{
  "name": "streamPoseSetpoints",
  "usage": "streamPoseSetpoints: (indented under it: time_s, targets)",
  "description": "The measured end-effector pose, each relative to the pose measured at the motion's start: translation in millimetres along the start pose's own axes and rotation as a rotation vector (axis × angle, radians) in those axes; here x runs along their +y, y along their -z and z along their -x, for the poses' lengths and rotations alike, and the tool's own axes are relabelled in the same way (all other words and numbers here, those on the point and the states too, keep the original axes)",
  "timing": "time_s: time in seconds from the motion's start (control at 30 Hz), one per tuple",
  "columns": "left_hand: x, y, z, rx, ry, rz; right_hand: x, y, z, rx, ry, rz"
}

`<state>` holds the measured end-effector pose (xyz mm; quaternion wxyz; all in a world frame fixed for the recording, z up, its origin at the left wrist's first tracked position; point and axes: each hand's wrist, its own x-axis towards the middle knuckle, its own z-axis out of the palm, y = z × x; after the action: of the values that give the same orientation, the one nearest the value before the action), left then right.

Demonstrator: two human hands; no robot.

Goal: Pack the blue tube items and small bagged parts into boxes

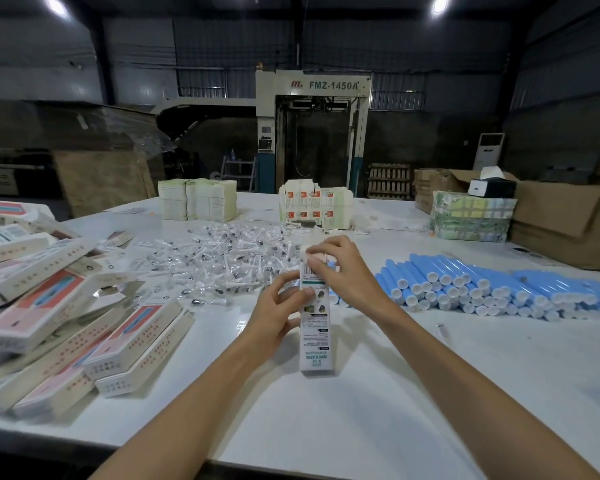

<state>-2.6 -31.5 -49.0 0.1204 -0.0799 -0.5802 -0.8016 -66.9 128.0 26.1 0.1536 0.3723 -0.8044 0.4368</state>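
Head view: one box (314, 327) stands on end on the bench (326, 420), between both hands. The left hand (281, 306) grips its mid-body and the right hand (340, 268) pinches the top flap. It is thin card, so probably light and easy to crush; best held by the long edges. The blue tubes (482, 289) lie stacked right of the hands, dozens of them and too many to count. They are glossy and likely roll. The bagged parts (222, 258), uncountable, are heaped beyond the left hand and look slippery. The packed boxes (84, 323) are piled far left, roughly a dozen, overlapping.
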Motion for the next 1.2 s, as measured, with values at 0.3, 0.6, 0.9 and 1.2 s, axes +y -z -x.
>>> streamPoseSetpoints:
  time_s: [0.3, 0.6, 0.9, 1.2]
  targets:
    - [0, 1, -1, 0.019, -0.055, -0.047, 30, -9, 37, 0.085, -0.131, -0.437]
    - [9, 1, 3, -0.079, -0.128, -0.226, 28, -8, 42, 0.017, -0.061, -0.516]
    - [7, 6, 4, -0.098, -0.123, -0.242, 39, -4, 41, -0.093, -0.09, -0.434]
    - [7, -5, 9, -0.186, -0.06, -0.246, 43, 8, 33, 0.089, -0.234, -0.596]
